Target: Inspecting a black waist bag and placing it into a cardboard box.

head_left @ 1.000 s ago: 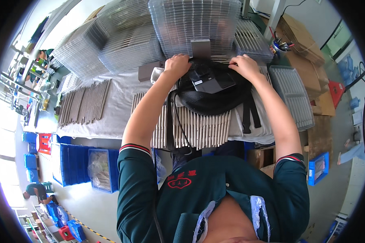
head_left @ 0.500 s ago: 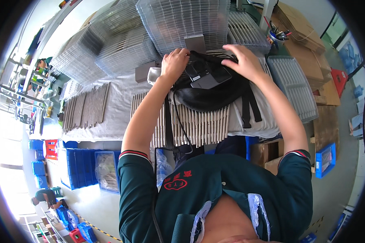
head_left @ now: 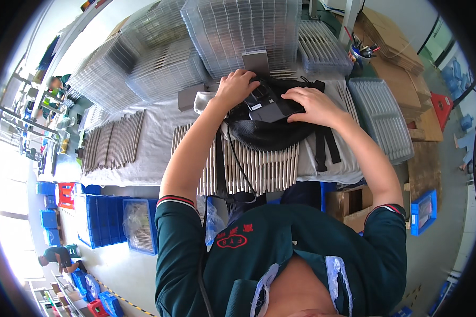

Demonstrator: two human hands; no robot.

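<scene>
Your L hand (head_left: 236,88) curls over the blk bag (head_left: 265,137); R hand (head_left: 316,107), fingers parted, by dark device (head_left: 271,112) btwn them, prob. steadying it; can't tell if either pinches. Rods (head_left: 264,170) nearer you prop the bag.

The cloth-covered table (head_left: 156,145) carries dark rods (head_left: 112,141) at left, silvery rods (head_left: 262,171) along the front edge, and stacked clear trays (head_left: 243,37) behind.

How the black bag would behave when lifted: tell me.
The black bag would likely sag: its sides look soft and rounded. Its loose straps would probably dangle; the dark device on it might slide.
</scene>
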